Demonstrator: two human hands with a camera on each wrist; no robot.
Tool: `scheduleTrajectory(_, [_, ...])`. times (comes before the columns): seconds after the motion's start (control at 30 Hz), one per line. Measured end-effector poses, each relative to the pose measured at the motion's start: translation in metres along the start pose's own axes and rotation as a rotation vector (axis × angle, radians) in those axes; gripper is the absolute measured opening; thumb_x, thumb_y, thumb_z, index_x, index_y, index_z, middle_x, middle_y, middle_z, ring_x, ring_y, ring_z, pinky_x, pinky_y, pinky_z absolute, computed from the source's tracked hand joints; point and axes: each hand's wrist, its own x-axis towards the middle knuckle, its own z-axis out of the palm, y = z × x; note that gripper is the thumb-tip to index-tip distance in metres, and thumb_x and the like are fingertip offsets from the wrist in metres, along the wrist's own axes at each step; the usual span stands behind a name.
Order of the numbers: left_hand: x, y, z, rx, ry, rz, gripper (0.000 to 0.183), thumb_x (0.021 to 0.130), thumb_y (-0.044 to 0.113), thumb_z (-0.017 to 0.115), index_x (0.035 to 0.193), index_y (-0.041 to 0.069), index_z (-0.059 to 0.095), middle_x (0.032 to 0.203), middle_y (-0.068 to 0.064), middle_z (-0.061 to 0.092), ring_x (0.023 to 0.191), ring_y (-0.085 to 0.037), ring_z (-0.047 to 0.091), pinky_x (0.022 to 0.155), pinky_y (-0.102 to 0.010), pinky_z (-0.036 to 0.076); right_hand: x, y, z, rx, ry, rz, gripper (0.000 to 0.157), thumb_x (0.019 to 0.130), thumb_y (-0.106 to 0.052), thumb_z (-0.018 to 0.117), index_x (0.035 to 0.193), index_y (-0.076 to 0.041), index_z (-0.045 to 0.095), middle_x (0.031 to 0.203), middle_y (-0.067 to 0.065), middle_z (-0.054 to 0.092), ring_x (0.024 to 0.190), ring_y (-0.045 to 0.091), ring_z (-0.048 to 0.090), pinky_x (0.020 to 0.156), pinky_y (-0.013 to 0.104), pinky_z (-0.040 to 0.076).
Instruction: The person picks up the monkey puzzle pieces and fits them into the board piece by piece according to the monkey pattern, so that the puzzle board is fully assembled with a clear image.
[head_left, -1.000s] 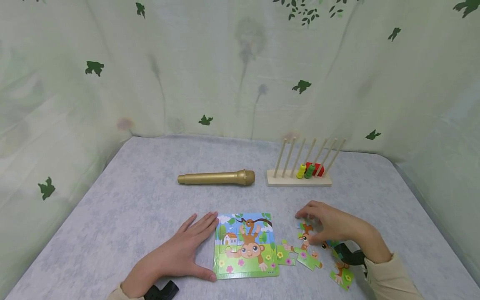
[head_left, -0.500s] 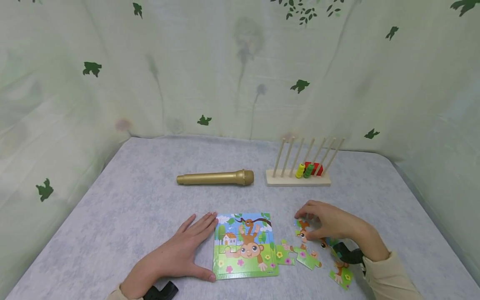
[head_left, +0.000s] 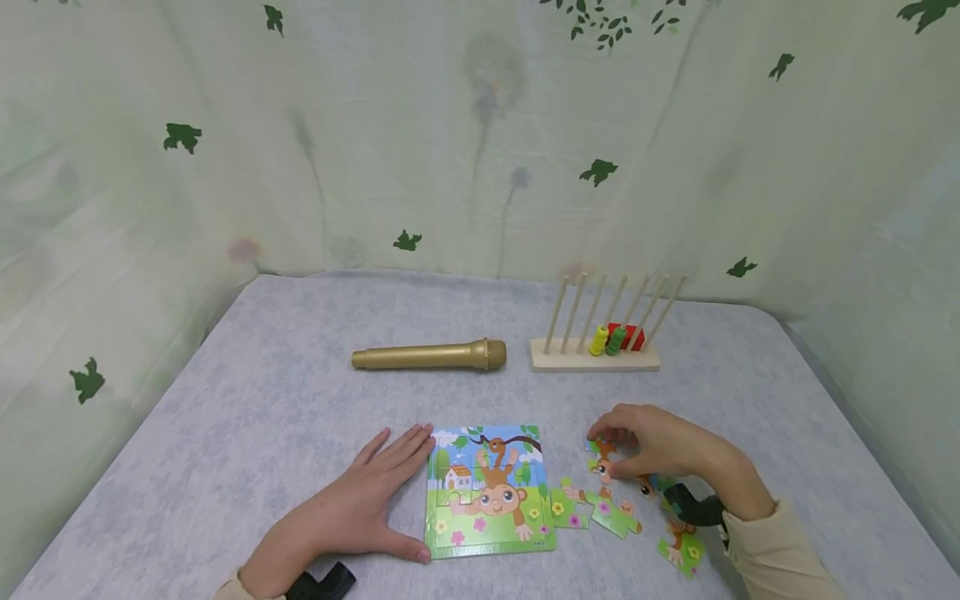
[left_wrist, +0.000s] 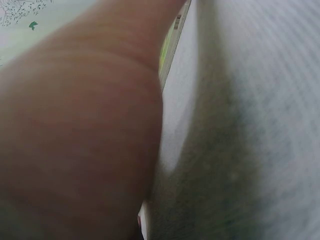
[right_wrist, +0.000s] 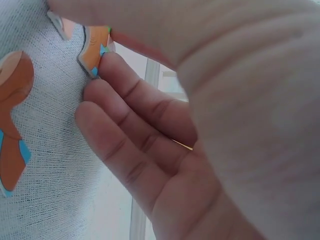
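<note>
Head view: the left hand point(head_left: 375, 504) lies spread on the tabletop point(head_left: 247, 433), straight-fingered and gripping nothing, touching the left edge of the monkey puzzle point(head_left: 487, 492). Loose pieces point(head_left: 617, 518) lie right of the puzzle; among them the right hand point(head_left: 663, 442) pinches a brown-animal piece point(head_left: 602, 468). Farther back rest a gold microphone point(head_left: 427, 356) and, to its right, a wooden peg stand point(head_left: 558, 358), before a pale curtain point(head_left: 420, 125).

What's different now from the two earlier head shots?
The right hand has drawn its thumb in, and the loose puzzle piece it grips has slid slightly left and forward. Unchanged: the left hand against the left side of the monkey puzzle, the gold microphone and the peg rack.
</note>
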Motion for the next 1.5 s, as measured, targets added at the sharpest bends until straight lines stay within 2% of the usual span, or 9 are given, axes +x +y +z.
scheduleTrajectory(0.13, [0.0, -0.001, 0.001, 0.008, 0.004, 0.008, 0.13, 0.07, 0.085, 0.071, 0.164, 0.008, 0.025, 0.173, -0.006, 0.016, 0.16, -0.026, 0.014, 0.124, -0.031, -0.011, 0.001, 0.001, 0.002, -0.028, 0.016, -0.013, 0.037, 0.089, -0.033, 0.082, 0.122, -0.019, 0.072, 0.106, -0.011, 0.064, 0.088, 0.005, 0.055, 0.075, 0.025, 0.052])
scheduleTrajectory(0.2, [0.0, -0.001, 0.001, 0.007, 0.004, 0.007, 0.13, 0.07, 0.085, 0.071, 0.164, 0.008, 0.025, 0.173, -0.005, 0.016, 0.16, -0.026, 0.014, 0.124, -0.031, -0.011, 0.001, 0.002, 0.003, -0.037, 0.024, -0.019, 0.036, 0.089, -0.031, 0.082, 0.121, -0.018, 0.073, 0.104, -0.011, 0.064, 0.087, 0.005, 0.055, 0.075, 0.024, 0.051])
scheduleTrajectory(0.43, [-0.001, -0.002, 0.002, 0.028, 0.011, 0.02, 0.13, 0.07, 0.086, 0.07, 0.164, 0.007, 0.025, 0.173, -0.006, 0.016, 0.16, -0.027, 0.015, 0.121, -0.019, -0.018, 0.003, 0.003, 0.003, -0.049, 0.038, -0.028, 0.038, 0.089, -0.032, 0.082, 0.123, -0.016, 0.072, 0.102, -0.011, 0.064, 0.089, 0.005, 0.057, 0.077, 0.027, 0.054])
scheduleTrajectory(0.7, [0.0, -0.001, 0.0, 0.014, 0.004, -0.008, 0.131, 0.069, 0.087, 0.07, 0.165, 0.009, 0.025, 0.174, -0.004, 0.015, 0.16, -0.025, 0.014, 0.123, -0.024, -0.015, 0.004, 0.0, 0.001, -0.061, 0.055, -0.038, 0.041, 0.09, -0.035, 0.082, 0.125, -0.017, 0.073, 0.103, -0.01, 0.064, 0.088, 0.005, 0.056, 0.076, 0.026, 0.053])
scheduleTrajectory(0.93, [-0.001, -0.001, 0.0, 0.019, 0.009, -0.001, 0.131, 0.069, 0.086, 0.07, 0.164, 0.008, 0.026, 0.173, -0.004, 0.016, 0.16, -0.025, 0.014, 0.121, -0.019, -0.019, 0.004, -0.003, 0.002, -0.06, 0.056, -0.06, 0.042, 0.092, -0.035, 0.08, 0.127, -0.014, 0.072, 0.109, -0.009, 0.065, 0.092, 0.005, 0.059, 0.08, 0.028, 0.056])
scheduleTrajectory(1.3, [0.0, -0.001, 0.0, 0.005, 0.008, -0.003, 0.131, 0.069, 0.086, 0.071, 0.164, 0.009, 0.026, 0.173, -0.004, 0.017, 0.16, -0.025, 0.014, 0.123, -0.024, -0.016, 0.006, -0.006, 0.005, -0.076, 0.09, -0.11, 0.039, 0.094, -0.031, 0.077, 0.129, -0.016, 0.069, 0.122, -0.003, 0.063, 0.099, 0.009, 0.065, 0.084, 0.031, 0.059])
scheduleTrajectory(1.5, [-0.001, 0.0, 0.0, 0.013, 0.01, 0.007, 0.13, 0.069, 0.085, 0.071, 0.164, 0.008, 0.026, 0.173, -0.005, 0.017, 0.16, -0.026, 0.014, 0.121, -0.02, -0.017, 0.008, -0.01, 0.007, -0.075, 0.097, -0.127, 0.035, 0.095, -0.03, 0.076, 0.127, -0.017, 0.07, 0.123, -0.004, 0.064, 0.1, 0.009, 0.065, 0.084, 0.033, 0.059])
